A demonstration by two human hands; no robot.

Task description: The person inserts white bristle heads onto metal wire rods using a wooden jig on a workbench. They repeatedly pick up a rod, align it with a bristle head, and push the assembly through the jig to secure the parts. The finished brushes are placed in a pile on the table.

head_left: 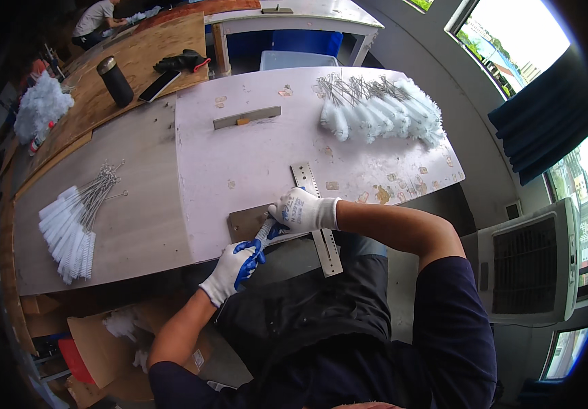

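Observation:
Both my hands wear white gloves with blue palms. My left hand is closed round the lower end of a white bristle brush at the table's front edge. My right hand is closed at the brush's upper end, and its fingers hide that part. Under the brush lies a flat metal plate. A perforated metal strip runs beneath my right wrist and sticks out past the table edge. Slim white wire-handled brushes lie fanned on the left; a heap of fluffier wire-handled brushes rests at the far right.
A metal bar sits on the pale tabletop. Back left are a black tumbler, a phone and dark gloves. An open cardboard box stands below left, an air cooler at right. A person works far off.

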